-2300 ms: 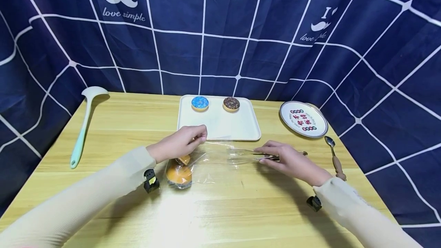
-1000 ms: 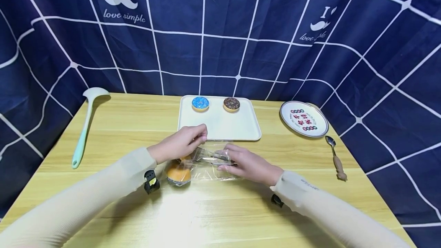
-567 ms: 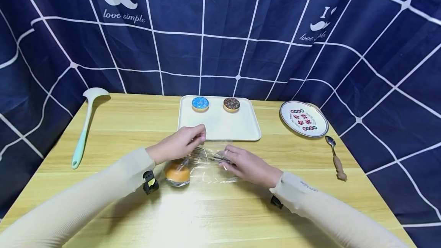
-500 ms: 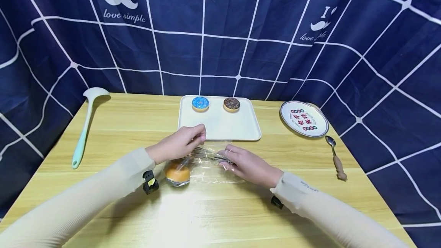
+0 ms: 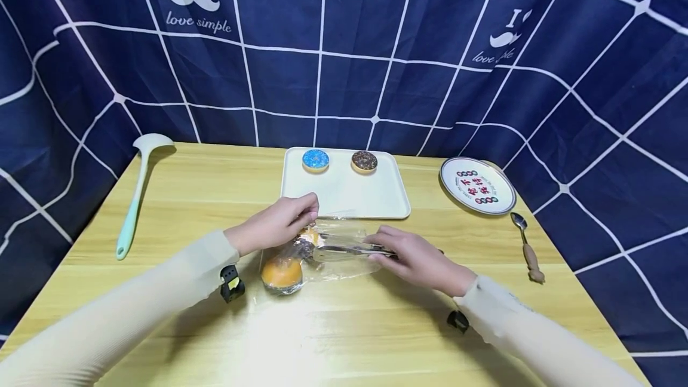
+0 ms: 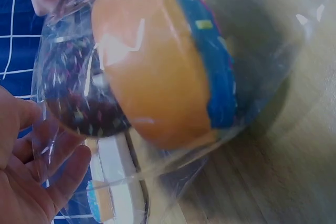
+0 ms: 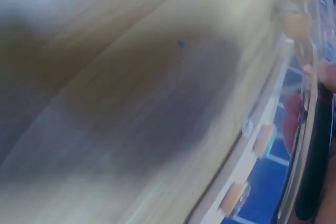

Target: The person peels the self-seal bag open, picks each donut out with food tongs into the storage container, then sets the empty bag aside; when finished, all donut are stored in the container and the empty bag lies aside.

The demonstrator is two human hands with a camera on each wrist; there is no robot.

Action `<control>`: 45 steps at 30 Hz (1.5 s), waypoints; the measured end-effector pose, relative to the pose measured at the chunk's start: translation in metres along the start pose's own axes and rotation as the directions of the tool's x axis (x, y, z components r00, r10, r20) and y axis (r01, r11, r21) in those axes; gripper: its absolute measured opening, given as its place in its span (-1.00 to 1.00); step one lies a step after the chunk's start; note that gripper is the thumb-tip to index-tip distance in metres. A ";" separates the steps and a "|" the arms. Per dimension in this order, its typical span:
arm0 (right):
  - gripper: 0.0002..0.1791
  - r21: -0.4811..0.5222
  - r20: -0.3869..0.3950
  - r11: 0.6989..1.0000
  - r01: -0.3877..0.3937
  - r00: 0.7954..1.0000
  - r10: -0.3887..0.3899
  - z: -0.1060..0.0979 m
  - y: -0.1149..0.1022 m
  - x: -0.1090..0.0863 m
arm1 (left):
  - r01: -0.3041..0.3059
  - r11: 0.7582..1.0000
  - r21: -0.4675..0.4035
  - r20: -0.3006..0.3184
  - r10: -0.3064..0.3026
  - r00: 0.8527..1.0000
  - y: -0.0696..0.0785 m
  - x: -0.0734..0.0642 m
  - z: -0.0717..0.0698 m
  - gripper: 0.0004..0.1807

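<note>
My left hand (image 5: 279, 223) pinches the upper edge of a clear plastic bag (image 5: 341, 264) at the middle of the table. An orange-brown doughnut (image 5: 282, 272) lies in the bag's left end, its blue icing (image 6: 218, 77) facing away from the tray. Beside it, also in the bag, is a chocolate-iced doughnut (image 6: 79, 93) with sprinkles. My right hand (image 5: 416, 255) grips metal tongs (image 5: 355, 249) with dark handle grips (image 7: 315, 156). The tongs reach leftward into the bag, their tips at the chocolate-iced doughnut, partly hidden by glare on the plastic.
Behind the bag, a white tray (image 5: 344, 196) bears a blue-iced doughnut (image 5: 315, 160) and a chocolate-iced doughnut (image 5: 364, 162). A mint-handled ladle (image 5: 129, 220) lies at left. At right are a printed plate (image 5: 478, 184) and a spoon (image 5: 529, 252).
My right hand came left, carrying the tongs into the bag, then drew back slightly rightward. The chocolate-iced doughnut shifted right with the tongs' tips. My left hand stays on the bag.
</note>
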State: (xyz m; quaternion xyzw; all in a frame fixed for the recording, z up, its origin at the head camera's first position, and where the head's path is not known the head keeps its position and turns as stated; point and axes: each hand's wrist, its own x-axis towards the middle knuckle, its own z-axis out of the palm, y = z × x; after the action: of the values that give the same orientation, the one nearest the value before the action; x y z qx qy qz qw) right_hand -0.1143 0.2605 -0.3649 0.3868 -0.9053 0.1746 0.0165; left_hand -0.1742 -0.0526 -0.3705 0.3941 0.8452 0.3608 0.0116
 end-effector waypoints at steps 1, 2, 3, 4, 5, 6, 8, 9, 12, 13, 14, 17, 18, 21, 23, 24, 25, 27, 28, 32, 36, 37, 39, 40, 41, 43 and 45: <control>-0.67 0.021 0.006 1.000 -0.015 1.000 0.015 -0.003 0.002 -0.003 | -0.004 1.000 0.001 0.000 0.004 1.000 0.000 0.000 0.000 -0.81; -0.68 0.036 0.010 0.999 -0.026 1.000 0.026 -0.005 0.004 -0.006 | -0.007 1.000 0.000 0.002 0.007 1.000 0.000 0.001 0.000 -0.82; -0.69 0.055 0.013 0.998 -0.034 0.999 0.034 -0.008 0.006 -0.010 | -0.006 1.000 -0.003 0.005 0.006 1.000 0.000 0.001 0.000 -0.82; -0.70 0.073 0.015 0.997 -0.039 0.999 0.038 -0.010 0.009 -0.013 | -0.007 1.000 -0.009 0.011 0.007 1.000 0.000 0.001 0.000 -0.82; -0.70 0.094 0.012 0.995 -0.041 0.999 0.040 -0.012 0.011 -0.017 | -0.010 1.000 -0.017 0.014 0.010 1.000 0.000 0.001 0.000 -0.82; -0.70 0.113 0.007 0.993 -0.039 0.999 0.039 -0.014 0.015 -0.020 | -0.013 1.000 -0.026 0.018 0.013 1.000 0.000 0.001 0.000 -0.82; -0.71 0.149 -0.009 0.988 -0.033 0.999 0.034 -0.019 0.022 -0.029 | -0.013 0.999 -0.037 0.021 0.014 1.000 0.000 0.002 0.000 -0.82; -0.71 0.170 -0.016 0.985 -0.030 0.999 0.034 -0.021 0.026 -0.033 | -0.010 0.999 -0.037 0.024 0.011 1.000 0.000 0.002 0.001 -0.82; -0.70 0.228 -0.032 0.973 -0.029 0.999 0.037 -0.031 0.038 -0.047 | -0.003 1.000 -0.027 0.023 0.003 1.000 0.000 0.003 0.001 -0.83; -0.70 0.246 -0.033 0.969 -0.038 0.998 0.048 -0.035 0.041 -0.052 | 0.001 1.000 -0.020 0.025 0.000 1.000 0.000 0.003 0.001 -0.83; -0.70 0.263 -0.028 0.963 -0.053 0.998 0.063 -0.039 0.044 -0.057 | 0.005 1.000 -0.016 0.026 -0.005 1.000 0.000 0.003 0.001 -0.83; -0.71 0.301 -0.020 0.948 -0.107 0.993 0.118 -0.052 0.052 -0.070 | 0.004 1.000 -0.015 0.029 -0.003 1.000 0.001 0.004 0.000 -0.84; -0.71 0.310 -0.019 0.942 -0.124 0.990 0.137 -0.056 0.055 -0.074 | 0.004 1.000 -0.016 0.030 -0.004 1.000 0.001 0.004 0.000 -0.84; -0.71 0.324 -0.028 0.929 -0.177 0.980 0.197 -0.065 0.065 -0.084 | 0.001 1.000 -0.016 0.028 0.000 1.000 0.002 0.004 0.000 -0.84; -0.71 0.332 -0.042 0.920 -0.207 0.971 0.234 -0.069 0.072 -0.088 | 0.002 1.000 -0.011 0.029 -0.002 1.000 0.002 0.004 0.000 -0.84; -0.71 0.339 -0.051 0.915 -0.217 0.967 0.248 -0.071 0.075 -0.089 | 0.002 1.000 -0.011 0.030 -0.001 1.000 0.002 0.004 0.000 -0.84; -0.72 0.341 -0.059 0.911 -0.233 0.962 0.268 -0.072 0.078 -0.090 | 0.004 1.000 -0.011 0.035 -0.003 0.999 0.002 0.004 0.000 -0.84; -0.73 0.351 -0.077 0.899 -0.262 0.949 0.306 -0.074 0.082 -0.088 | 0.004 1.000 -0.015 0.045 -0.004 0.999 0.002 0.004 0.001 -0.85; -0.73 0.362 -0.080 0.888 -0.284 0.940 0.333 -0.075 0.084 -0.086 | 0.003 1.000 -0.019 0.050 -0.002 0.999 0.003 0.005 0.001 -0.85; -0.70 0.394 -0.065 0.844 -0.364 0.905 0.420 -0.070 0.093 -0.067 | -0.008 1.000 -0.030 0.067 0.010 0.998 0.005 0.008 0.001 -0.85; -0.67 0.405 0.001 0.815 -0.414 0.892 0.453 -0.060 0.099 -0.037 | -0.004 1.000 -0.022 0.083 0.006 0.996 0.007 0.011 0.001 -0.85; -0.67 0.406 0.020 0.811 -0.421 0.891 0.453 -0.057 0.100 -0.028 | 0.000 1.000 -0.020 0.088 0.002 0.996 0.007 0.012 0.001 -0.85; -0.68 0.427 0.053 0.797 -0.426 0.892 0.448 -0.050 0.101 -0.011 | 0.002 1.000 -0.020 0.096 0.000 0.995 0.007 0.012 0.001 -0.85; -0.68 0.437 0.067 0.791 -0.428 0.892 0.446 -0.046 0.101 -0.003 | 0.004 1.000 -0.023 0.099 -0.001 0.995 0.007 0.012 0.002 -0.86; -0.68 0.447 0.076 0.784 -0.430 0.892 0.446 -0.042 0.100 0.006 | 0.006 1.000 -0.026 0.100 -0.003 0.995 0.006 0.012 0.002 -0.86; -0.68 0.470 0.089 0.769 -0.434 0.889 0.448 -0.034 0.097 0.022 | 0.006 0.999 -0.032 0.105 -0.002 0.994 0.006 0.011 0.002 -0.88; -0.67 0.482 0.101 0.759 -0.437 0.888 0.448 -0.027 0.093 0.037 | 0.002 0.999 -0.035 0.107 0.002 0.994 0.006 0.011 0.003 -0.89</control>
State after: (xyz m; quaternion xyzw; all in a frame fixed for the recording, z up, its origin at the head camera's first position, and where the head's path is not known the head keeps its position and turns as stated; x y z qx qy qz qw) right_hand -0.2083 0.3033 -0.3615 0.1514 -0.8957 0.4019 -0.1148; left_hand -0.1773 -0.0411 -0.3659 0.4125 0.8370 0.3539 0.0639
